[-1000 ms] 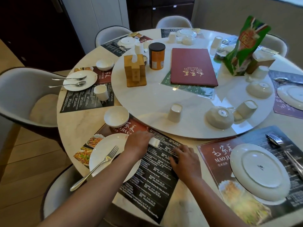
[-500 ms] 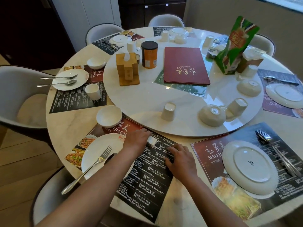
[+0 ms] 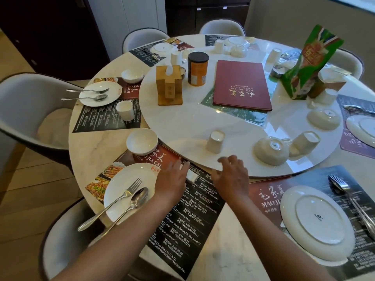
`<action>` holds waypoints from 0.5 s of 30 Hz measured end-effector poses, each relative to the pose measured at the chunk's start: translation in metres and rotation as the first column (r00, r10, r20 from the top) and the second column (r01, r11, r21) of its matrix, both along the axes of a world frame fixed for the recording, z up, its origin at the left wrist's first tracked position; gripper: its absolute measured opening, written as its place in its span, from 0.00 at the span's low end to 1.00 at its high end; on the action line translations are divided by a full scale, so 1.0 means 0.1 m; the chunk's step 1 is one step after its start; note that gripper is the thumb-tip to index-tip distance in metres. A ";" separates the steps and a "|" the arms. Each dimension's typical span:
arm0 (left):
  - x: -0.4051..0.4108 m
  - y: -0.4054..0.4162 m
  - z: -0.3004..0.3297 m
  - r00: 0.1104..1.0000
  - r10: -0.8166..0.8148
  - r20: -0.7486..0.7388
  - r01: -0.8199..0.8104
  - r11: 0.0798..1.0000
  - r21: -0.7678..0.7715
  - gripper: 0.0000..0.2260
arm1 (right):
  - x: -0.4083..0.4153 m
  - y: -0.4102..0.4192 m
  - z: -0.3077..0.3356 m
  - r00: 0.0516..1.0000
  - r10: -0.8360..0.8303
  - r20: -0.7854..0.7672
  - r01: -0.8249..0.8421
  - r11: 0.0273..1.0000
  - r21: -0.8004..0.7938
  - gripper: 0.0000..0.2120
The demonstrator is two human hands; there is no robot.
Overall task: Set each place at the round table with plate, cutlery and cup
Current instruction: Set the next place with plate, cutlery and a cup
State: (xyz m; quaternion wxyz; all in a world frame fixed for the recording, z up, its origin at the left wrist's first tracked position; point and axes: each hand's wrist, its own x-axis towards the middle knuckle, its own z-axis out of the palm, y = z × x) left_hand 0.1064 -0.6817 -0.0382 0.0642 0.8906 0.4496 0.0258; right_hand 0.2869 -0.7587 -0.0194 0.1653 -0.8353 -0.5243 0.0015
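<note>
Left hand (image 3: 172, 180): clasps small white ceramic cup (image 3: 191, 176) on dark printed placemat (image 3: 188, 216) | Right hand (image 3: 231, 177): fingers loose, empty, just beside cup

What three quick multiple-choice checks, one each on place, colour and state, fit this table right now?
1. Where does the nearest upside-down cup stand?
A. on the turntable
B. on a placemat
C. on a chair

2. What colour is the menu cover?
A. blue
B. dark red
C. yellow

3. How does the plate at the right-hand setting lie?
A. face up
B. upside down
C. on edge

A: it sits on the raised white disc.
B: the cover is maroon with gold lettering.
B: its foot ring and maker's mark face up.
</note>
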 end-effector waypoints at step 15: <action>0.02 -0.68 -0.03 0.985 0.128 -0.119 -0.136 0.989 -0.060 0.14 | 0.32 0.94 0.36 0.990 0.137 0.041 -0.118 0.942 -0.313 0.24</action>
